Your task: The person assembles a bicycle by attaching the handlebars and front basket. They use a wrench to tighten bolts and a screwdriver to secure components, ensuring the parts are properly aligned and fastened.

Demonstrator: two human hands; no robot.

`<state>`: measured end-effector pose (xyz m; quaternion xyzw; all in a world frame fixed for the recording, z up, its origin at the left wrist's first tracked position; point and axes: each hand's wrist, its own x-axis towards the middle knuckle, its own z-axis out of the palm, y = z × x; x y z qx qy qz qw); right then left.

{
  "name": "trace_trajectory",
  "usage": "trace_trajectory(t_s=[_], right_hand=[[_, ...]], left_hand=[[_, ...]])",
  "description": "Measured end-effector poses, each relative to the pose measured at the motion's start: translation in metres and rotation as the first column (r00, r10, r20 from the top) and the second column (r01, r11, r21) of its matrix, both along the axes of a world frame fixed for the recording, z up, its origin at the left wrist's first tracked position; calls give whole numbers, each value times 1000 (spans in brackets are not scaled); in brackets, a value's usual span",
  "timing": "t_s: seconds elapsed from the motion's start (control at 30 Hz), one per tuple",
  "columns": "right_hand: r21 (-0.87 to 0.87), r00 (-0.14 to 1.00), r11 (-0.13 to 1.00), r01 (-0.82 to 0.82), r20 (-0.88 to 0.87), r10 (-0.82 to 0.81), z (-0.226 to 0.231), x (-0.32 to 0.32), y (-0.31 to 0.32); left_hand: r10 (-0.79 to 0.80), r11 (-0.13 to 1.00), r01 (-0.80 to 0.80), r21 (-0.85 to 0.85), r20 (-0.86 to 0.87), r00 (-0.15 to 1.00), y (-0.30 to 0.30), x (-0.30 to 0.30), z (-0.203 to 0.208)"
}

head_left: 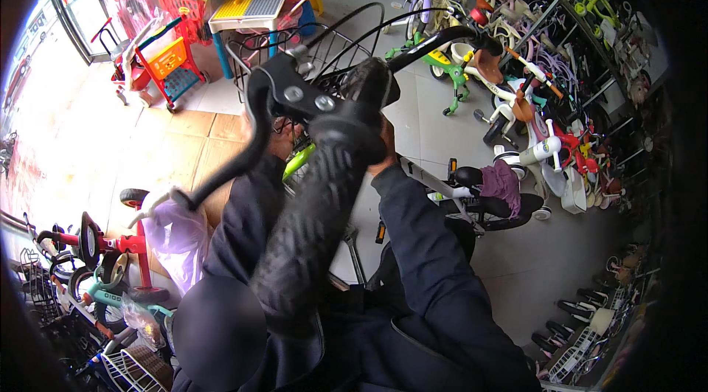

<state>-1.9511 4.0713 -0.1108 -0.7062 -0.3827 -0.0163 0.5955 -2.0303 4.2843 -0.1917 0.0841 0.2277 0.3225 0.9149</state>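
Note:
A bicycle's black rubber handlebar grip looms large in front of me. Its black brake lever juts out on the left side. Behind the handlebar, my left hand is partly visible beneath the lever, near a wire front basket and a bright green curved part. My right hand shows only as a strip beside the grip's inner end. The handlebar covers the fingers of both hands, so what they hold cannot be made out. A metal wrench lies lower down, between my forearms.
Cardboard covers floor at left, near an orange toy cart and a small table. A red child's bike stands lower left. Racks of small bikes line the right. A purple cloth drapes a bike beside my right arm.

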Motion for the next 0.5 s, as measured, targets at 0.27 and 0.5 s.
trace_trajectory(t_s=[0.27, 0.5], right_hand=[[-92, 967, 996, -10, 253, 33, 1, 9, -11], [-65, 888, 991, 116, 454, -74, -9, 12, -12]], left_hand=[[-50, 998, 49, 38, 13, 999, 11, 9, 8], [-56, 998, 55, 35, 38, 998, -8, 4, 5]])
